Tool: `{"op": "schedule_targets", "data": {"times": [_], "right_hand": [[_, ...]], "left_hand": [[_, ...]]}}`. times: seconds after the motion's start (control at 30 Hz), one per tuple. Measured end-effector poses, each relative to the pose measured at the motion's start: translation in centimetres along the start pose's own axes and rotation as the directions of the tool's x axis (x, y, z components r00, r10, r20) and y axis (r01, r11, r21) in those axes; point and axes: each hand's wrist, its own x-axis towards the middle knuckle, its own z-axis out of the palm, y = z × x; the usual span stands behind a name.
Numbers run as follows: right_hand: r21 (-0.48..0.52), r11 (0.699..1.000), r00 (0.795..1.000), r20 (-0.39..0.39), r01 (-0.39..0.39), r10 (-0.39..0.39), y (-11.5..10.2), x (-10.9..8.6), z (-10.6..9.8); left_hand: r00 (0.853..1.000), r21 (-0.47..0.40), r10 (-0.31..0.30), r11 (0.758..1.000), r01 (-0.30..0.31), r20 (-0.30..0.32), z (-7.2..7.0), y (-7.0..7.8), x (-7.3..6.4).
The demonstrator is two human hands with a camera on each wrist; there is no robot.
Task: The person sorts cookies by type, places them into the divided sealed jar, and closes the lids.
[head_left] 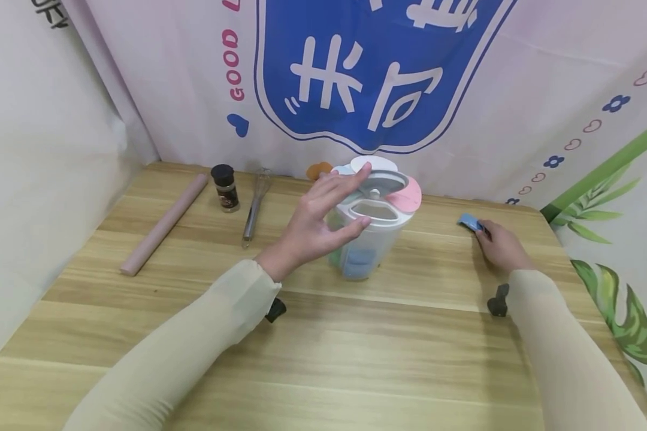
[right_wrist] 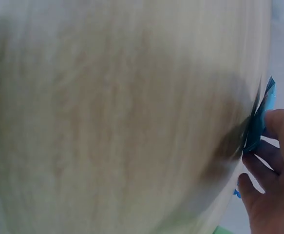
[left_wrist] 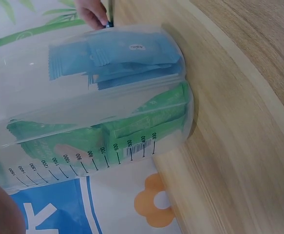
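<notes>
A clear storage canister (head_left: 374, 239) stands upright, topped by several coloured flap lids. Its grey flap (head_left: 385, 181) is tilted up over an opening. My left hand (head_left: 323, 218) is at the canister's top with fingers extended, fingertips right at the grey flap and thumb near the opening's rim. Through the canister wall, the left wrist view shows blue packets (left_wrist: 137, 53) in one compartment and green packets (left_wrist: 146, 117) in another. Off to the right, my right hand (head_left: 501, 245) pinches a small blue packet (right_wrist: 259, 119) between thumb and fingers, close over the table.
Left of the canister are a whisk (head_left: 254, 209), a dark-capped spice jar (head_left: 226, 190) and a pinkish rolling pin (head_left: 164, 224) on the wooden table (head_left: 345, 371). A printed curtain (head_left: 183, 78) hangs along the table's back edge.
</notes>
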Motion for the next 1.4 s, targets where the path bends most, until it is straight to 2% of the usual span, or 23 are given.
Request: {"op": "schedule_targets", "data": {"times": [0.17, 0.5, 0.77, 0.93, 1.07, 1.3, 1.4], "right_hand": [[0.006, 1.0, 0.998, -0.06, 0.007, -0.007, -0.2, -0.1, 0.0], [0.055, 0.996, 0.998, 0.009, -0.07, 0.07, -0.9, 0.0, -0.9], [-0.022, 1.0, 0.998, 0.063, -0.022, 0.023, -0.4, -0.1, -2.0], [-0.02, 0.999, 0.997, 0.078, -0.025, 0.027, -0.4, -0.4, -2.7], [0.019, 1.0, 0.998, 0.051, -0.025, 0.024, -0.6, -0.9, -2.9], [0.106, 0.994, 0.995, -0.1, 0.015, -0.005, -0.6, -1.5, -2.6], [0.14, 0.99, 0.991, -0.136, 0.018, 0.001, -0.5, -1.6, -2.5]], "left_hand": [[1.0, 0.001, 0.002, 1.0, -0.002, 0.005, 0.0, 0.0, 0.0], [1.0, 0.01, 0.008, 1.0, -0.008, -0.005, 0.0, 0.0, 0.0], [1.0, 0.005, -0.004, 1.0, 0.004, -0.003, 0.0, 0.1, -0.1], [1.0, 0.004, 0.011, 1.0, -0.011, -0.013, 0.1, 0.0, -0.1], [0.999, 0.004, 0.026, 1.0, -0.026, -0.021, 0.1, -0.1, 0.0], [0.999, 0.006, 0.044, 0.999, -0.043, -0.029, 0.2, -0.2, 0.0], [0.999, 0.006, 0.045, 0.999, -0.045, -0.031, 0.2, -0.3, 0.0]]}}
